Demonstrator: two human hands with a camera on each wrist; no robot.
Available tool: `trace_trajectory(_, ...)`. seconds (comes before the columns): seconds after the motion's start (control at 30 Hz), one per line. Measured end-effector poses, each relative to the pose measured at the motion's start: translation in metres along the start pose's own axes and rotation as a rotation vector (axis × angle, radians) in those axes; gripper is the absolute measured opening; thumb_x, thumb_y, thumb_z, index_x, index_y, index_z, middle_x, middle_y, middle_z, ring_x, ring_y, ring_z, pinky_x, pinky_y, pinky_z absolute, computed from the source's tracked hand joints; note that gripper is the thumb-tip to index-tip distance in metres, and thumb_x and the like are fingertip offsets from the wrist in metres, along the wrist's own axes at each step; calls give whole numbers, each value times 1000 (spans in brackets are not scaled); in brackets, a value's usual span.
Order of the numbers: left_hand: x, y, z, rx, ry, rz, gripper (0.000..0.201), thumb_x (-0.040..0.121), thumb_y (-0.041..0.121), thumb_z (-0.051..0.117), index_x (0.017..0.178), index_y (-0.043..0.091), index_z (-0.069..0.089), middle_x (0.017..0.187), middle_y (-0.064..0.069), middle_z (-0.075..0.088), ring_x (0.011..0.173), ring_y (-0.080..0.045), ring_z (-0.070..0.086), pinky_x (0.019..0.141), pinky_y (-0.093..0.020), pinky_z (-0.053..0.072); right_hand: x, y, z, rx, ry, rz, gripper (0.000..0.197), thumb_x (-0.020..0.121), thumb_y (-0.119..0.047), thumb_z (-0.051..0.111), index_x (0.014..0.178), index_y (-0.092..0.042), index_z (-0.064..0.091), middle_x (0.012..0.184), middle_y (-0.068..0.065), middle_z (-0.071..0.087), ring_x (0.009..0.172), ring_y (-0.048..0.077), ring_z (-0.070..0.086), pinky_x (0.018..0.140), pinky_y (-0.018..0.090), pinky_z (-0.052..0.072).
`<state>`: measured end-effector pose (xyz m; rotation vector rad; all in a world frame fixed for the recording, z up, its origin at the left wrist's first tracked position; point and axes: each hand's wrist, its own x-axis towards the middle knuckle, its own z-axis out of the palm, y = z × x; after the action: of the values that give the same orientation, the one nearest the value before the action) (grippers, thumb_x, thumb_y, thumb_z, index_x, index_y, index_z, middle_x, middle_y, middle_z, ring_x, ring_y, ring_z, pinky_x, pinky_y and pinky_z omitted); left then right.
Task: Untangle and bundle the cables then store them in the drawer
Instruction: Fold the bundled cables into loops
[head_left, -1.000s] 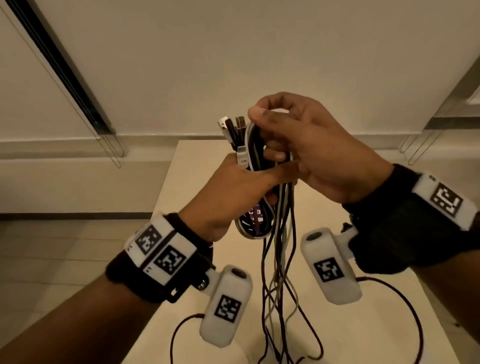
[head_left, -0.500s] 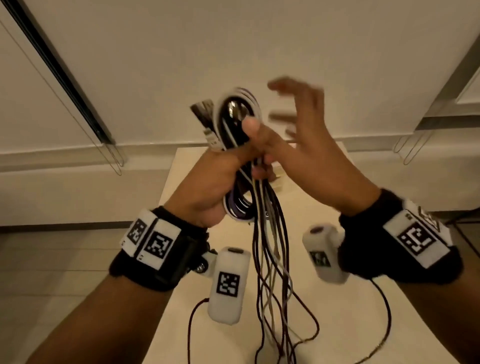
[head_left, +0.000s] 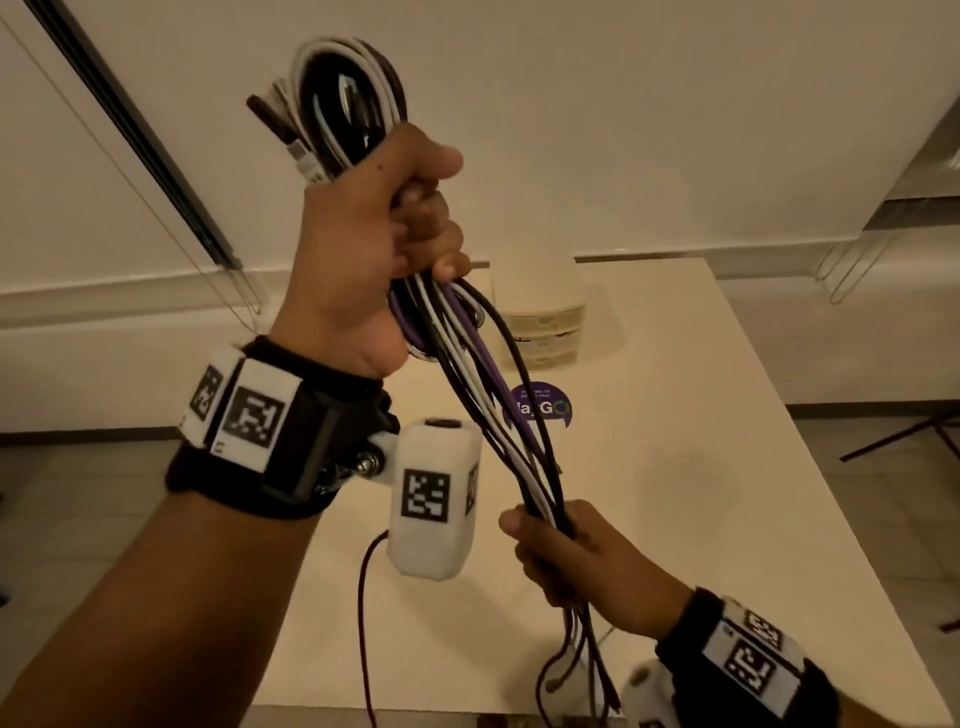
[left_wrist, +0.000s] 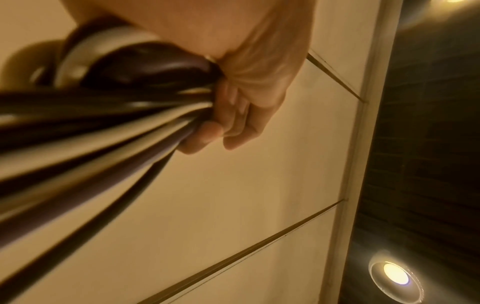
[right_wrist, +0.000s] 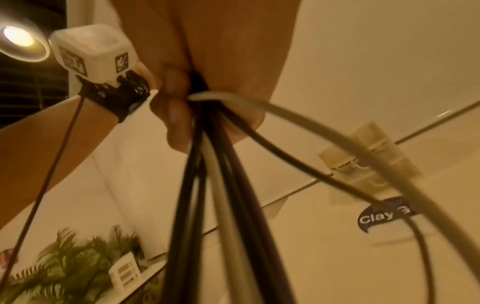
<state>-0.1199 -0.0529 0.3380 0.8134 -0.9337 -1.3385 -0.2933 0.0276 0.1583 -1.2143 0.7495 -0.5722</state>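
A bunch of black, white and purple cables (head_left: 483, 395) runs taut between my two hands above the table. My left hand (head_left: 384, 223) is raised high and grips the looped upper part of the cables (head_left: 345, 104), with plug ends sticking out at the top left. In the left wrist view my left hand's fingers (left_wrist: 233, 115) curl round the cables (left_wrist: 103, 127). My right hand (head_left: 566, 551) grips the loose strands lower down, near the table's front. The right wrist view shows the strands (right_wrist: 207, 185) fanning out below my right hand (right_wrist: 197, 98). A small white drawer unit (head_left: 540, 317) stands at the table's far side.
The white table (head_left: 727, 467) carries a round dark sticker (head_left: 540, 405) in front of the drawer unit. The cable tails (head_left: 582, 670) hang past the front edge. A white wall rises behind, tiled floor lies on both sides, and a dark stand leg (head_left: 904, 436) sits at right.
My left hand has lifted the looped cables higher. My right hand has let go near the top, dropped down the strands and gripped them low, pulling them straight.
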Motion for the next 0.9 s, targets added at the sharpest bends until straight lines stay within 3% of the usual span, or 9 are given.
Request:
trace_trajectory(0.27,0,-4,-4,-102,21,10,44,93,10,54,55,21,36,41,10,24,35,-7,17,41,-21,30,-13,2,-13,13,19,-20,41,80,-64,61,69,-27,50,65,-4,41,56,12,41,59,23,41)
trace_trajectory(0.33,-1,-4,-7,-138,-15,-13,45,94,12,53,53,22,36,40,11,24,35,-6,18,41,-20,29,-18,-2,-24,-9,14,-94,49,84,-68,57,96,-21,61,84,3,59,76,18,64,76,31,53)
trace_trajectory(0.43,-4,-2,-11,-180,-81,-37,45,95,14,48,53,22,35,39,12,24,33,-7,19,41,-19,28,-21,-21,-33,106,184,-276,47,96,-47,54,132,-18,55,114,12,64,103,32,67,90,40,55)
trace_trajectory(0.53,-4,-2,-11,-206,-108,-48,46,96,15,47,52,22,35,39,12,24,32,-7,19,41,-19,28,-14,-37,-31,122,355,-422,32,95,-17,54,126,-12,57,98,19,65,94,34,69,84,44,58)
trace_trajectory(0.67,-6,-6,-8,-186,-89,-51,44,95,14,48,54,22,34,39,11,24,33,-6,19,41,-19,28,-9,-40,-31,224,316,-420,19,91,-25,61,95,-7,66,90,15,66,92,33,71,84,42,57)
trace_trajectory(0.73,-5,-6,-8,-174,-63,-51,44,94,14,50,54,22,34,39,11,24,33,-6,18,41,-19,28,-7,-30,-35,44,356,-394,27,91,-24,60,82,1,59,86,8,64,91,28,71,87,39,55)
trace_trajectory(0.8,-5,-5,-8,-176,-55,-52,44,94,14,50,54,22,34,40,11,24,34,-6,18,41,-20,28,-2,-23,-40,-197,386,-390,26,94,-27,63,86,-3,58,100,5,61,99,21,67,91,40,52)
trace_trajectory(0.87,-5,-10,-6,-165,-59,-60,44,94,13,51,54,21,35,39,11,24,34,-5,18,40,-20,28,0,-30,-40,-157,345,-418,27,89,-34,60,108,-15,60,124,3,57,120,22,59,104,46,45)
trace_trajectory(0.9,-5,-14,-3,-145,-62,-68,43,93,12,51,54,21,35,39,11,25,34,-5,18,39,-20,28,2,-38,-38,-101,271,-426,41,84,-37,60,121,-21,56,133,-1,55,128,22,54,109,46,41)
